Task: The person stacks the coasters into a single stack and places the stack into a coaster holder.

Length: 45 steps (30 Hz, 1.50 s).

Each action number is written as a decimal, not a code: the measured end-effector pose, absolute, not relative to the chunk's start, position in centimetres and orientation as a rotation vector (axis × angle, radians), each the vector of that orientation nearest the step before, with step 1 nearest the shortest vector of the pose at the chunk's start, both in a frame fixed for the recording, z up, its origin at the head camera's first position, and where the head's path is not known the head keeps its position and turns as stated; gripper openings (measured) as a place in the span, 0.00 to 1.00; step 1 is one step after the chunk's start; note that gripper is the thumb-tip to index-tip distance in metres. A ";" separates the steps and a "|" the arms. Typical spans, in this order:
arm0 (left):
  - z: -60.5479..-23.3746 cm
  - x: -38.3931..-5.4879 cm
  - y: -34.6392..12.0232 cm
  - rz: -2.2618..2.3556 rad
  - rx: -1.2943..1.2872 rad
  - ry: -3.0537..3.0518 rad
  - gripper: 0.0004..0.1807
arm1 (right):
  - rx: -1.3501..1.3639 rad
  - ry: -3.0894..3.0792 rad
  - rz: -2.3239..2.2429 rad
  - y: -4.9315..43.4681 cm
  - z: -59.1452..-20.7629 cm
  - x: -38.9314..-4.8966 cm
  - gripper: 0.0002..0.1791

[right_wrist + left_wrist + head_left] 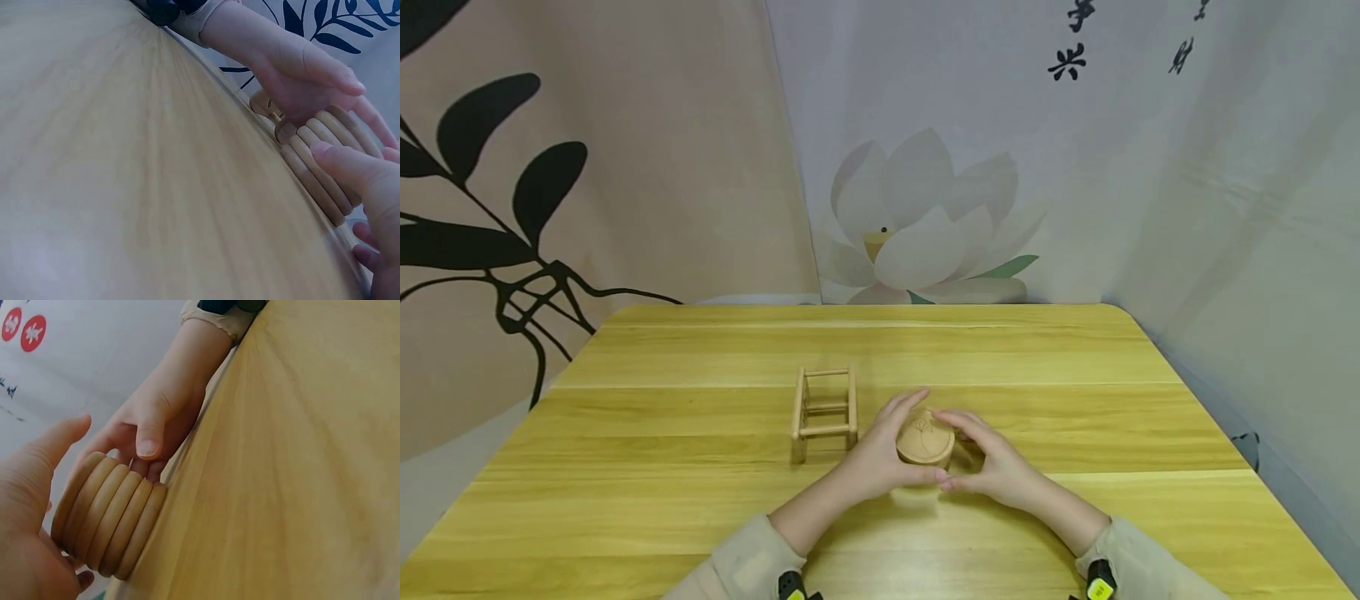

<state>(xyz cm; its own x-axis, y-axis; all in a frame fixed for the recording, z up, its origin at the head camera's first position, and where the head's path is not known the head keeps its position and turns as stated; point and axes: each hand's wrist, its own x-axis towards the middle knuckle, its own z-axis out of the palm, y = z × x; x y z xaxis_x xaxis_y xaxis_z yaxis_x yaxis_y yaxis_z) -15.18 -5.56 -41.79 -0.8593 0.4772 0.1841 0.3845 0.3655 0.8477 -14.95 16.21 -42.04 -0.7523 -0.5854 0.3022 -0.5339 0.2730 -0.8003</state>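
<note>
A stack of round wooden coasters [925, 439] stands on the table, the top one engraved with a line pattern. Its layered edges show as several discs in the left wrist view [112, 519] and the right wrist view [325, 162]. My left hand [880, 454] curves round the stack's left side, its fingers passing behind. From the right, my right hand [996, 467] cups it, with fingertips at the back rim. Both thumbs meet in front of the stack. How firmly either hand presses is hard to tell.
A small wooden rack [825, 431] with posts and crossbars stands on the wooden table [700, 500], just left of my left hand. Behind the table's far edge hangs a printed cloth [925, 100] with a lotus and dark leaves.
</note>
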 end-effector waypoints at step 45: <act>-44.5 -15.4 -4.8 1.925 0.495 2.166 0.53 | -0.941 2.473 -1.471 15.2 -42.1 -15.3 0.42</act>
